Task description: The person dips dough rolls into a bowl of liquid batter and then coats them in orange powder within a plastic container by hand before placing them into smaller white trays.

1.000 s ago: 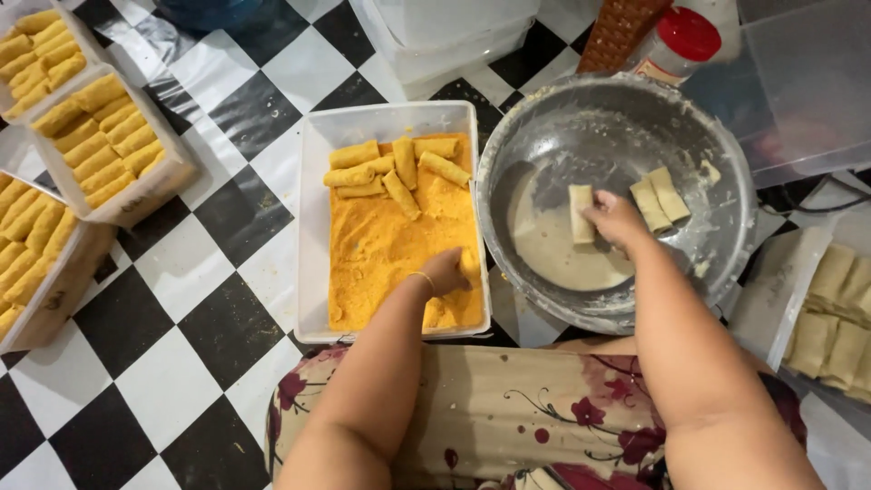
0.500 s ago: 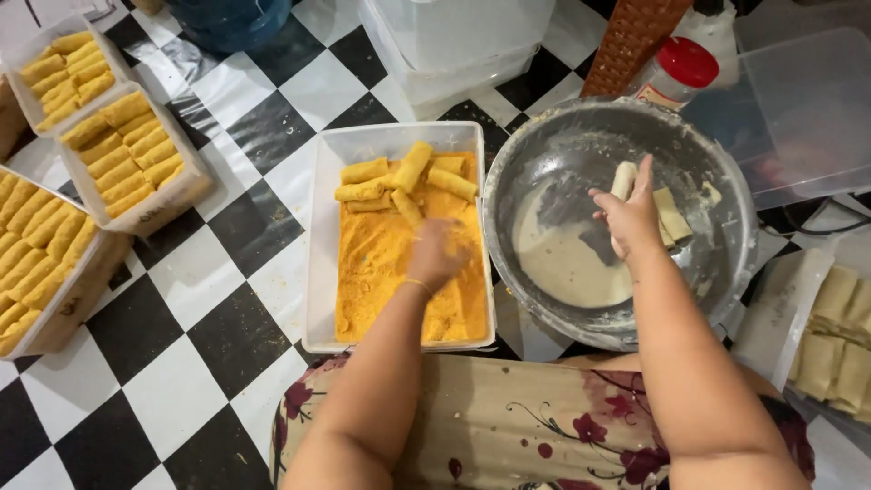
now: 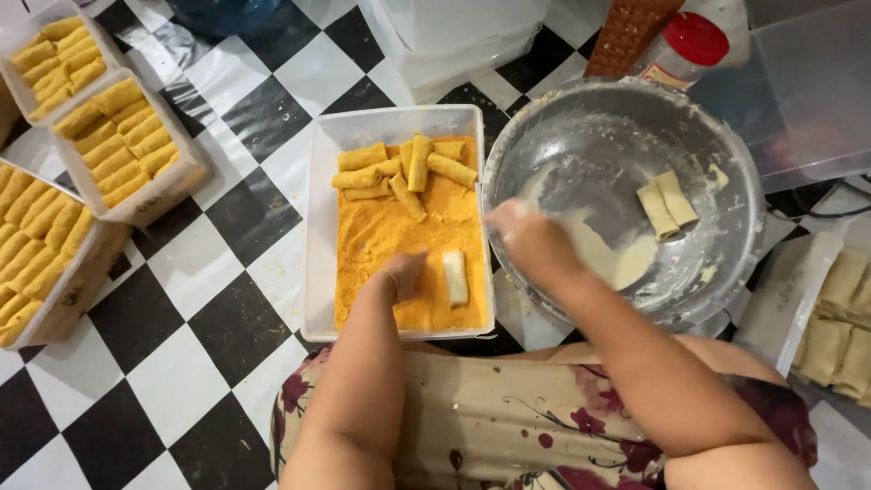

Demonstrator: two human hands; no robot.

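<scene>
A clear plastic tub (image 3: 318, 218) holds orange breadcrumbs, with several crumbed rolls (image 3: 399, 168) lying at its far end. A pale, batter-wet roll (image 3: 455, 277) lies on the crumbs near the front. My left hand (image 3: 406, 270) rests in the crumbs just left of that roll, fingers loose. My right hand (image 3: 531, 240), blurred and coated in batter, hovers empty over the rim between the tub and a steel bowl (image 3: 726, 181). The bowl holds white batter and two uncoated rolls (image 3: 667, 204).
Trays of crumbed rolls (image 3: 118, 145) sit at the left on the black-and-white checkered floor. A tray of plain rolls (image 3: 839, 318) is at the right. A red-lidded jar (image 3: 680, 50) and clear containers (image 3: 454, 36) stand beyond. My floral-clothed lap (image 3: 472, 408) is at the bottom.
My right hand carried a battered roll from the bowl and left it on the crumbs in the tub. My left hand drew back toward the tub's front, beside that roll.
</scene>
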